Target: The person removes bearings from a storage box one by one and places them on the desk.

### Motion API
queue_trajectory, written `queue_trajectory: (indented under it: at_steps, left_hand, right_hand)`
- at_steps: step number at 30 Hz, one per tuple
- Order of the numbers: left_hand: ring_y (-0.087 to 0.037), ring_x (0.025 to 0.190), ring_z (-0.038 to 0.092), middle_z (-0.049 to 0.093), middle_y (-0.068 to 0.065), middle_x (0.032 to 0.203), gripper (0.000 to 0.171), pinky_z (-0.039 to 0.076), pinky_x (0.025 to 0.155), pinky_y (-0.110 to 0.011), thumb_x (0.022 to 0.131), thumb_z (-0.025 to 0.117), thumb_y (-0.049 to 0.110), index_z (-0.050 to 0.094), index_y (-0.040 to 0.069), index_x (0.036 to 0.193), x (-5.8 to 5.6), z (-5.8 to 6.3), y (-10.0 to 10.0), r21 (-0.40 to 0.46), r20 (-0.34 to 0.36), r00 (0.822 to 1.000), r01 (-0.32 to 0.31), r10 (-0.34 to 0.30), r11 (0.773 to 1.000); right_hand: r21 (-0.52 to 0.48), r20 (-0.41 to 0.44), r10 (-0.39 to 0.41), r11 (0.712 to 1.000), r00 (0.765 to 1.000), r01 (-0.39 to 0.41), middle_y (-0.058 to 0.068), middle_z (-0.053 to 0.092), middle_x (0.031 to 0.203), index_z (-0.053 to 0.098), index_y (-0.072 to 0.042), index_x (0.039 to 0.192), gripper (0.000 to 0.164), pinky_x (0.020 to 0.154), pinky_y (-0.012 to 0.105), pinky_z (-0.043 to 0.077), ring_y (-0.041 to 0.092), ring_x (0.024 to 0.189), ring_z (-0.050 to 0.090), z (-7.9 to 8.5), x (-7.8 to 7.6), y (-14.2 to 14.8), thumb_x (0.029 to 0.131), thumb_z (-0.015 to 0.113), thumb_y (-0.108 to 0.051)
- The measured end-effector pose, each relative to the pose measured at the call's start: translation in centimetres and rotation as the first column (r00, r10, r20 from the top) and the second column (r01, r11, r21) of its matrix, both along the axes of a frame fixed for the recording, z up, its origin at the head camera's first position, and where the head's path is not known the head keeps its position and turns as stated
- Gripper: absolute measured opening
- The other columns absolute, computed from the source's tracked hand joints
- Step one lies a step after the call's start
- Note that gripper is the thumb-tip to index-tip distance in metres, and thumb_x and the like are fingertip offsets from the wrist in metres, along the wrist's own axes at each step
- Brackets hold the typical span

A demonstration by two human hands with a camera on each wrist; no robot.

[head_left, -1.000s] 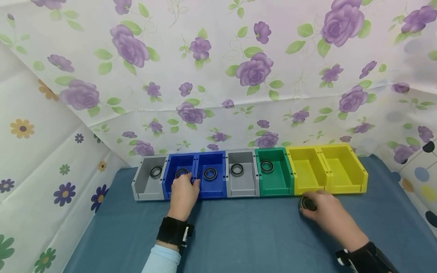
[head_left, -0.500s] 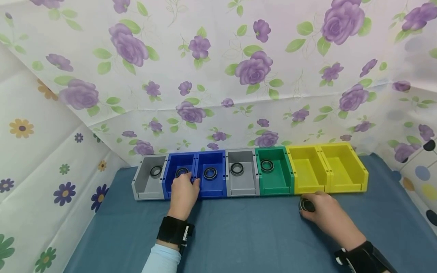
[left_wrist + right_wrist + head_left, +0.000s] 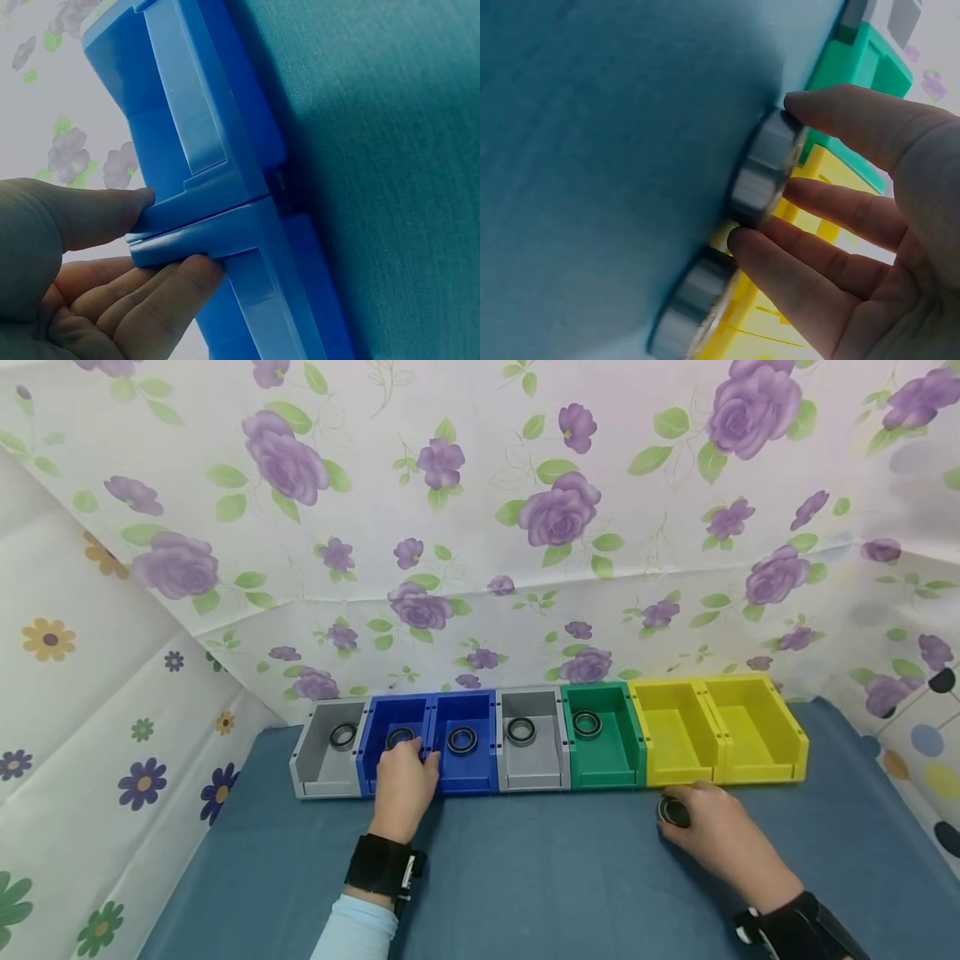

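My left hand (image 3: 402,785) pinches the joined side walls of the left blue bin (image 3: 169,161) and the right blue bin (image 3: 259,289), thumb on one side and fingers on the other. Behind its fingers, a ball bearing (image 3: 392,739) lies in the left blue bin, partly covered. Another bearing (image 3: 450,741) sits in the right one. In front of the yellow bins, my right hand (image 3: 723,835) holds a bearing (image 3: 765,169) at the blue cloth between thumb and fingers. The right wrist view shows a second loose bearing (image 3: 694,304) beside it, hidden by the hand in the head view.
Bins stand in a row against the flowered backdrop. A left grey bin (image 3: 327,772), a middle grey bin (image 3: 534,768) and a green bin (image 3: 609,764) each hold one bearing. Two yellow bins (image 3: 757,752) end the row at right. Blue cloth (image 3: 525,877) covers the table.
My right hand and its bearing have shifted very slightly left and toward the front. The left hand stays at the blue bins.
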State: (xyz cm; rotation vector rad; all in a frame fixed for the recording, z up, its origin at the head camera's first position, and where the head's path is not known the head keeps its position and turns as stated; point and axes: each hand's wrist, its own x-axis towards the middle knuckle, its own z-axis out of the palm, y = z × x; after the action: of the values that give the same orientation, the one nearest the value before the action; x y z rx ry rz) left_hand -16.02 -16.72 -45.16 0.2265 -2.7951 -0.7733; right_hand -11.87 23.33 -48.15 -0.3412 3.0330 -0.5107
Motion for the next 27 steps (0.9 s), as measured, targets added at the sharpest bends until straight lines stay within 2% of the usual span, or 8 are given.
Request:
queue_trajectory:
  at_steps: [7,15,18,23,27]
  left_hand:
    - [-0.026,0.096,0.061,0.060,-0.018,0.114,0.039,0.051,0.072,-0.039,0.090,0.062,0.024,0.060,-0.002,0.118,0.0,0.1,0.0,0.002,0.007,1.000,-0.004,0.004,1.000]
    - [-0.026,0.095,0.061,0.060,-0.018,0.114,0.040,0.051,0.071,-0.039,0.090,0.062,0.026,0.060,-0.002,0.119,0.0,0.1,-0.2,0.002,0.011,1.000,-0.003,0.002,1.000]
    - [-0.026,0.095,0.061,0.060,-0.018,0.114,0.039,0.051,0.071,-0.039,0.090,0.062,0.025,0.060,-0.002,0.119,0.0,0.0,-0.2,0.010,0.011,1.000,-0.002,0.002,1.000]
    - [-0.026,0.095,0.061,0.060,-0.018,0.114,0.039,0.051,0.071,-0.039,0.090,0.062,0.025,0.060,-0.002,0.118,0.0,0.0,-0.1,0.017,0.014,1.000,0.001,-0.001,1.000]
    - [-0.026,0.095,0.061,0.060,-0.018,0.114,0.039,0.051,0.071,-0.039,0.090,0.062,0.026,0.060,-0.001,0.119,0.0,0.1,0.0,0.021,0.016,1.000,-0.001,0.001,1.000]
  right_hand:
    - [-0.008,-0.017,-0.018,1.000,1.000,0.018,0.008,0.063,0.102,0.064,-0.010,0.111,0.041,0.073,0.046,0.048,0.027,0.091,0.059,1.6,-0.2,-0.6,0.076,0.075,-0.030]
    - [-0.033,-0.106,0.038,0.999,0.994,-0.041,0.011,0.062,0.104,0.065,-0.008,0.112,0.038,0.071,0.041,0.050,0.026,0.091,0.059,3.9,-1.4,-2.0,0.081,0.071,-0.030]
    - [-0.042,-0.162,0.062,0.997,0.985,-0.069,0.011,0.061,0.107,0.064,-0.008,0.112,0.039,0.072,0.041,0.050,0.027,0.094,0.057,4.6,-2.2,-2.7,0.081,0.071,-0.030]
    - [-0.048,-0.276,0.109,0.991,0.955,-0.127,0.012,0.058,0.112,0.063,-0.006,0.113,0.041,0.079,0.043,0.048,0.029,0.103,0.053,5.4,-3.5,-4.0,0.081,0.071,-0.030]
    - [-0.029,-0.303,0.135,0.988,0.943,-0.150,0.015,0.056,0.118,0.062,-0.003,0.115,0.045,0.087,0.046,0.044,0.032,0.109,0.049,5.5,-4.7,-5.2,0.080,0.071,-0.029]
